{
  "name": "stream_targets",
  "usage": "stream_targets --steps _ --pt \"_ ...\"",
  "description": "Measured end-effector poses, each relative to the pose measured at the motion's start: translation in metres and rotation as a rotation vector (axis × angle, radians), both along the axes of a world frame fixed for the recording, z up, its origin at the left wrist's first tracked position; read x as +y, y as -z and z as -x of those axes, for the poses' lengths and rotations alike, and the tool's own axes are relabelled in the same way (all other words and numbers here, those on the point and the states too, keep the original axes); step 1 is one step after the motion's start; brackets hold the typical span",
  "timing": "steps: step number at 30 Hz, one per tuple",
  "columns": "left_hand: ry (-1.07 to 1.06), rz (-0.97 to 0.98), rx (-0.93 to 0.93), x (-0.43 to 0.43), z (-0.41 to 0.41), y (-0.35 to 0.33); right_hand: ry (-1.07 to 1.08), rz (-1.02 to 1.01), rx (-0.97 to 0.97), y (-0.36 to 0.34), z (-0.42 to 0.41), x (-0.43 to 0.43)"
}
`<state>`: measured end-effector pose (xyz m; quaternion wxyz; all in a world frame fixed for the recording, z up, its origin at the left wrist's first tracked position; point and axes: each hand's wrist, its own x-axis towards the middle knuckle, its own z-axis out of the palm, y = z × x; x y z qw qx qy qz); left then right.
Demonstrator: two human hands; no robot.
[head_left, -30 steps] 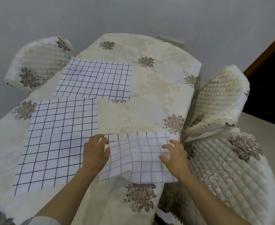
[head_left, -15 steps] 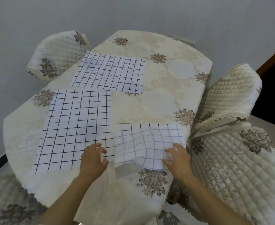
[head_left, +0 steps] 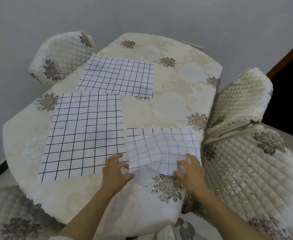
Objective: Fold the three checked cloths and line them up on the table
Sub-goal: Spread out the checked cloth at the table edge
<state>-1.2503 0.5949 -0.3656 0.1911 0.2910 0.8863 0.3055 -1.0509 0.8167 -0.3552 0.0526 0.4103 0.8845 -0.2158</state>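
A desk (head_left: 175, 104) covered in cream flowered fabric is set before a plain grey wall (head_left: 142, 14) and ringed by quilted chairs (head_left: 246, 170); a dark doorway (head_left: 292, 87) is seen at the right. Two checked cloths are spread flat: the far cloth (head_left: 118, 77) and the near left cloth (head_left: 86, 134). The rumpled cloth (head_left: 161, 149) lies partly folded at the near right edge. Its near edge is pinched by the right hand (head_left: 191, 172). The left hand (head_left: 117, 172) has fingers curled at its corner, but a grip cannot be told.
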Motion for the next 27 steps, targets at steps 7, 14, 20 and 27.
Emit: stream_targets --steps 7,14,20,27 --pt "-0.005 0.014 0.049 0.003 0.005 0.0 -0.023 0.007 -0.098 -0.005 0.001 0.0" --pt "0.011 0.044 0.06 -0.004 0.016 -0.006 -0.045 0.029 -0.177 -0.005 0.0 -0.002" --pt "0.047 0.101 0.074 -0.017 0.028 -0.004 -0.059 0.02 -0.21 -0.006 0.003 0.001" --pt "-0.042 0.254 0.146 -0.023 0.03 -0.004 -0.043 0.022 -0.207 -0.006 0.005 0.001"
